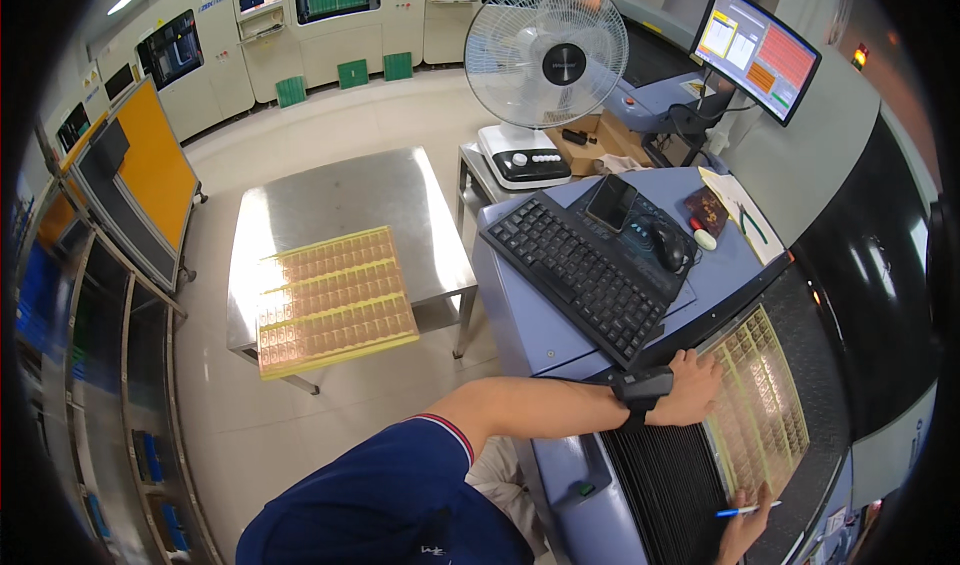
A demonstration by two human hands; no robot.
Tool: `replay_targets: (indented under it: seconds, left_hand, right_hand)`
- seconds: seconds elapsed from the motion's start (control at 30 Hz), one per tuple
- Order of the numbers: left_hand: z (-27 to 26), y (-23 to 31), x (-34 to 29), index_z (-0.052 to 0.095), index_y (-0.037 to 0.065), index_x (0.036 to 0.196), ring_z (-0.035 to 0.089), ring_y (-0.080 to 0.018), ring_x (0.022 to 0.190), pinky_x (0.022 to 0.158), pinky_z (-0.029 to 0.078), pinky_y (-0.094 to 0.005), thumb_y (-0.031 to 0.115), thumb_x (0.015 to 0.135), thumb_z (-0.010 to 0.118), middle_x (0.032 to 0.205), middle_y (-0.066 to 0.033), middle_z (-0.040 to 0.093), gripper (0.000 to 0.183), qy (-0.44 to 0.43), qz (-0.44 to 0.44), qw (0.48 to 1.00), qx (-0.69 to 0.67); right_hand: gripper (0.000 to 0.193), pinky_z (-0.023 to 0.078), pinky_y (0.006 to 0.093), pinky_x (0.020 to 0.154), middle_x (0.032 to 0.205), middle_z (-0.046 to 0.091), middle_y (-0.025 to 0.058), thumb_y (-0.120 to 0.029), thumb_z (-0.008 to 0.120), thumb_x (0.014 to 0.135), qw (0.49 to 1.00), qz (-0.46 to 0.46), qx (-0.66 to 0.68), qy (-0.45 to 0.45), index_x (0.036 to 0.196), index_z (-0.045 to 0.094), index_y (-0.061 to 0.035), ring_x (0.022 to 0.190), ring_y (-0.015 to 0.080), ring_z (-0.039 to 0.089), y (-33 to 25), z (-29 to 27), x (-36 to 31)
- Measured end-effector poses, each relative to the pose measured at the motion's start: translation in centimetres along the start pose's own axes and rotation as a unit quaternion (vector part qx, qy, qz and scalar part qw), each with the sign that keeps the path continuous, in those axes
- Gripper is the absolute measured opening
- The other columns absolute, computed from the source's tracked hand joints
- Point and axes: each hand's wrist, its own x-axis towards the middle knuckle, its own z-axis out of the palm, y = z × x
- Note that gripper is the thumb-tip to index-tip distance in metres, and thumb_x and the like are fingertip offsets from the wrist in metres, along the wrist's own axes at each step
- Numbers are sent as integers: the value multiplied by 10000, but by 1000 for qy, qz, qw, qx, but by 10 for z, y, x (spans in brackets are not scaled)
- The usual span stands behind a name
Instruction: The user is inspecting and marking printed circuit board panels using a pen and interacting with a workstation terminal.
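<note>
A yellow-green circuit board panel (757, 405) with rows of coppery units lies on the dark bed of the machine at the right. My left hand (688, 390) rests at its left edge, fingers stretched out and touching it; a black device is strapped to that wrist. At the panel's near end, my right hand (745, 530) has its fingertips against the edge. A blue-and-white pen (748, 510) sits crosswise between the fingers of this hand. Part of the right hand is cut off by the lower rim.
A similar panel (335, 300) overhangs the near edge of a steel table (340, 190). On the blue-grey machine top sit a keyboard (580, 270), a phone (611, 203) and a mouse (668, 243). Behind them stand a fan (547, 60) and a monitor (757, 53). Black bellows (665, 480) lie beside the bed.
</note>
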Motion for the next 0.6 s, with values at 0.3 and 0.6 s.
replay_targets:
  seconds: [0.3,0.6]
  left_hand:
    - [-61,26,15,485,-19,1281,592,-331,1106,932,481,-418,192,855,702,1220,-185,533,522,144,-40,878,-455]
    - [-116,16,-122,542,7,1301,555,-321,1188,1012,440,-425,255,803,786,1274,-193,571,608,71,32,893,-443]
  right_hand:
    - [401,480,416,912,1154,677,224,-239,609,993,981,-1,-185,57,1309,578,5,1071,336,646,3,-5,15]
    - [462,448,488,1069,1371,498,334,-89,538,988,985,-108,130,-22,1399,425,90,1207,406,585,-208,-14,-113]
